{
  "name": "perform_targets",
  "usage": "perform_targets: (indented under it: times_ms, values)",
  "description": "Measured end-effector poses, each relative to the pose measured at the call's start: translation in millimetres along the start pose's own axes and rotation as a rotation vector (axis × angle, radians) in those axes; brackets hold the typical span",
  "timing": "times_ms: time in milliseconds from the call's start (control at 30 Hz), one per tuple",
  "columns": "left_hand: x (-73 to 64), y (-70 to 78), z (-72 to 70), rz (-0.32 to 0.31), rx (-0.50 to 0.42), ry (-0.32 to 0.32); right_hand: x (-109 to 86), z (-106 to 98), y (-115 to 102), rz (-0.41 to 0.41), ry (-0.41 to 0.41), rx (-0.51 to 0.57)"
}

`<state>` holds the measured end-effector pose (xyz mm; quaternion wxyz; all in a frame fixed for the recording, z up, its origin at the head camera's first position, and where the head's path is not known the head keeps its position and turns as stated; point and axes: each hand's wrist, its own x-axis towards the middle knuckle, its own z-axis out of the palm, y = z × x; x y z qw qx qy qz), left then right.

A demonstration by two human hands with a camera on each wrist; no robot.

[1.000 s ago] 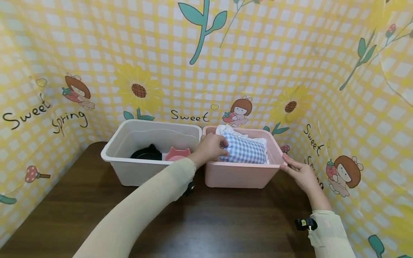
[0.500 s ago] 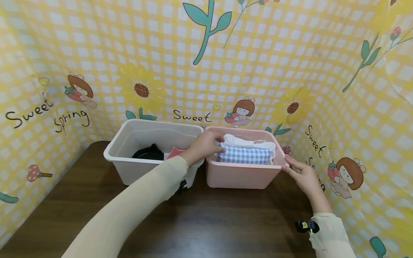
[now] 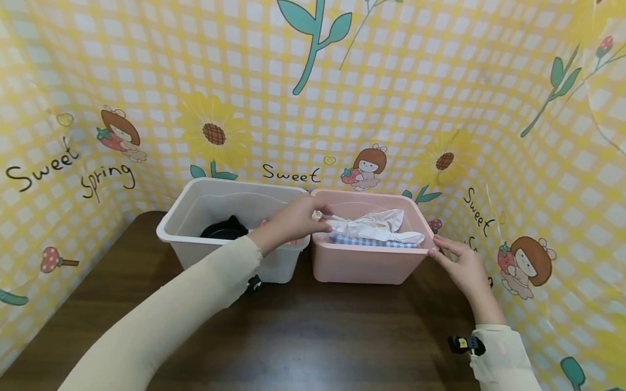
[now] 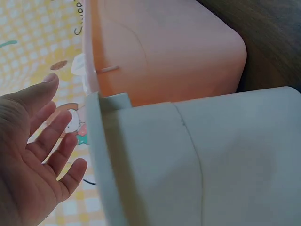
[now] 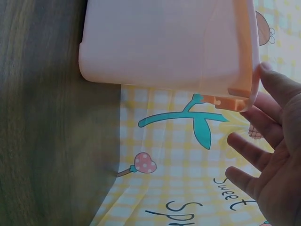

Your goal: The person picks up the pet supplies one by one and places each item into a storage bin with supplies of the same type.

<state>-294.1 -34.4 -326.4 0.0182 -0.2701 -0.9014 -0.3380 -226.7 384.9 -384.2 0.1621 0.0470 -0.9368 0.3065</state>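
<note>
A folded blue-and-white checked cloth item with white frilly fabric (image 3: pixel 374 225) lies in the pink plastic bin (image 3: pixel 364 267); its white side is mostly up. My left hand (image 3: pixel 295 220) hovers where the two bins meet, fingertips beside the white fabric. In the left wrist view the fingers of that hand (image 4: pixel 37 150) are loosely bent and spread, with nothing between them. On the far right, my right hand (image 3: pixel 462 266) pinches the pink bin's corner rim. The right wrist view has its thumb on the rim (image 5: pixel 256 52) and the index finger beneath.
Left of the pink bin stands a light grey bin (image 3: pixel 235 187). It holds a black cat-eared dish (image 3: pixel 225 228) and a pink thing mostly hidden by my left arm. Both bins sit on a dark wooden table (image 3: pixel 313 336), close to the yellow checked backdrop (image 3: pixel 430 81).
The checked cloth item has sunk and flattened in the pink bin, turning its white side up. My left hand has drawn back leftward from it. The right hand keeps its place on the rim.
</note>
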Motion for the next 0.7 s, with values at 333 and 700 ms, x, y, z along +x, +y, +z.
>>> perform_targets:
  times_ms: [333, 700]
  values:
    - [-31.3, -1.7, -22.6, 0.053, 0.108, 0.014, -3.8, 3, -5, -0.06, 0.056, -0.023]
    - [-70.2, -15.7, -40.7, 0.144, 0.156, 0.057, -15.6, 4, -10, -0.118, 0.114, -0.049]
